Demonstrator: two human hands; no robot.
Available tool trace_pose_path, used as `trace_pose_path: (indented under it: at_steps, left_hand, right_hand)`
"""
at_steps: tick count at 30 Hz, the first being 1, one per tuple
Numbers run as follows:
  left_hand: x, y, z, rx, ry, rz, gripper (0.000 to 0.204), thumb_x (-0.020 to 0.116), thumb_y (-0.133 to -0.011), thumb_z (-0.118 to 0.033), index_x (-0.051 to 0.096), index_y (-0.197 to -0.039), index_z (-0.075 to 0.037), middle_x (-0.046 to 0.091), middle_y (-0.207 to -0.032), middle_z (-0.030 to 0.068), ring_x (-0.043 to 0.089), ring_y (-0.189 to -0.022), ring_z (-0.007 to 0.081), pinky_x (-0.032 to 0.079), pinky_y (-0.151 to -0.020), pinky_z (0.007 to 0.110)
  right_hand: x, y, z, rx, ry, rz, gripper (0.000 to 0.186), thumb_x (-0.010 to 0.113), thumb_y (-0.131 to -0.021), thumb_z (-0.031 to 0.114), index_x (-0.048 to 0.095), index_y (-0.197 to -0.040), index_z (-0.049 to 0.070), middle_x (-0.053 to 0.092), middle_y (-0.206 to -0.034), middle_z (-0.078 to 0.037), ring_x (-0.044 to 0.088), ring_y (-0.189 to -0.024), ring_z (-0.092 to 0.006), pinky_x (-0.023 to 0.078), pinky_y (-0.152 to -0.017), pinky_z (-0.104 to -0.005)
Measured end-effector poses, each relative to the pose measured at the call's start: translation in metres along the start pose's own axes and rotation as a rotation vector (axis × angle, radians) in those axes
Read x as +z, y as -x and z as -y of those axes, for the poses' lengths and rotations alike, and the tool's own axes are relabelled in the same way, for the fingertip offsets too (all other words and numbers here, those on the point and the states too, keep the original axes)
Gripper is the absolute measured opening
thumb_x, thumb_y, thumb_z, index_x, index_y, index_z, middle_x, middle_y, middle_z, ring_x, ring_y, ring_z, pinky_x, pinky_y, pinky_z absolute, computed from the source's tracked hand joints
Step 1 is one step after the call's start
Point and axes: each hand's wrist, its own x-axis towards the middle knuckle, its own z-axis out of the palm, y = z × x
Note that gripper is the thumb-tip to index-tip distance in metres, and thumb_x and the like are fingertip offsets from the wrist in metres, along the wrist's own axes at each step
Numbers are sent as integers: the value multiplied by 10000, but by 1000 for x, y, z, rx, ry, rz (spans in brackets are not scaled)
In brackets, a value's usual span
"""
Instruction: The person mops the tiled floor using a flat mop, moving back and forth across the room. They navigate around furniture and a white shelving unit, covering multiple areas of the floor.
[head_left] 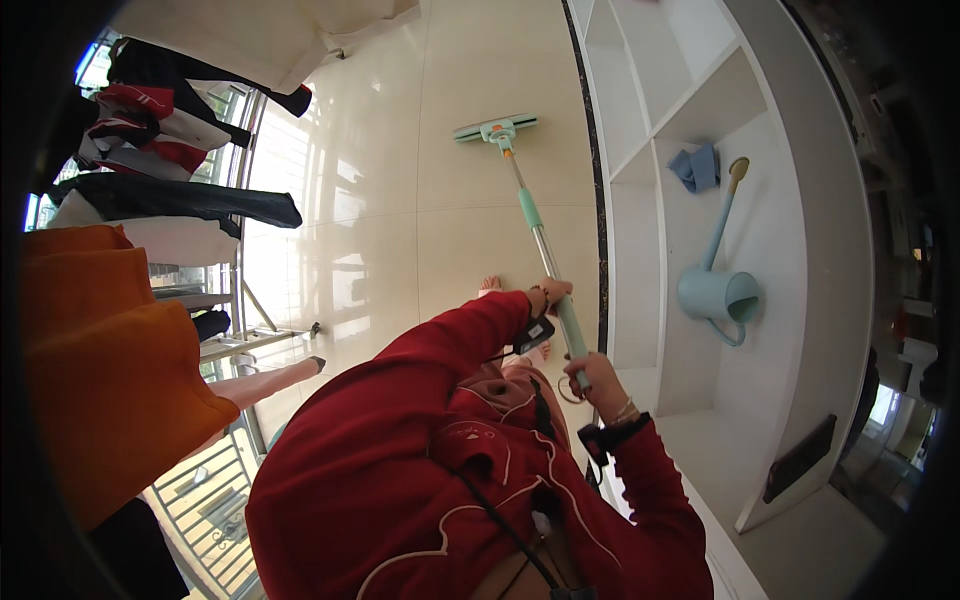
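Note:
A squeeze mop with a mint-green and steel handle (536, 240) reaches away from me, its flat head (496, 131) resting on the glossy beige tiles (380, 150). My left hand (550, 291) is closed around the middle of the handle. Lower down, near the handle's end, my right hand (590, 378) grips it as well. My bare feet (489, 283) show on the floor beneath my arms.
Clothes (120, 350) hang on a metal rack (260, 330) along the left. White cubby shelves (628, 270) line the right, holding a light-blue watering can (711, 293) and a blue folded item (694, 166). A dark flat object (800, 457) is on the shelving's outer panel at lower right.

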Motion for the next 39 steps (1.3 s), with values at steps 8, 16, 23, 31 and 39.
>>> trace_pose_path:
  at_steps: [8, 16, 23, 31, 39]
  left_hand:
    - [-72, -53, -117, 109, -190, -147, 259, 518, -765, -220, 543, -752, 37, 575, -668, 130, 558, -497, 233, 433, -406, 347]
    - [-14, 39, -29, -255, 41, 512, 380, 623, -736, -213, 490, -913, 95, 555, -902, 234, 589, -798, 317, 511, -682, 440]
    - [4, 102, -9, -537, 15, 794, 336, 561, -799, -221, 517, -919, 90, 587, -882, 200, 590, -801, 320, 483, -733, 405]
    - [-16, -52, -70, -131, -57, 272, 297, 598, -745, -234, 538, -810, 50, 588, -768, 177, 604, -646, 300, 514, -543, 458]
    - [-55, -153, -223, 96, -74, -79, 295, 465, -827, -320, 535, -822, -33, 597, -741, 96, 592, -643, 236, 490, -592, 420]
  right_hand:
    - [60, -100, 97, -54, -61, 64, 86, 534, -668, 56, 502, -737, 16, 458, -513, -50, 441, -364, -145, 328, -326, -266]
    - [30, 61, 35, -10, -62, -164, 266, 514, -642, 36, 496, -894, -47, 435, -510, -22, 365, -350, -88, 248, -322, -222]
    - [42, 133, -2, 80, -256, -284, 318, 549, -612, -27, 489, -923, -55, 497, -558, -56, 417, -338, -119, 308, -301, -234]
    - [20, -29, 69, -21, -234, -151, 339, 528, -611, -21, 483, -944, -68, 454, -528, -64, 397, -313, -141, 281, -293, -253]
    - [33, -156, 205, -291, -242, 93, 69, 504, -677, 60, 492, -678, -8, 462, -526, -62, 429, -367, -128, 300, -314, -238]
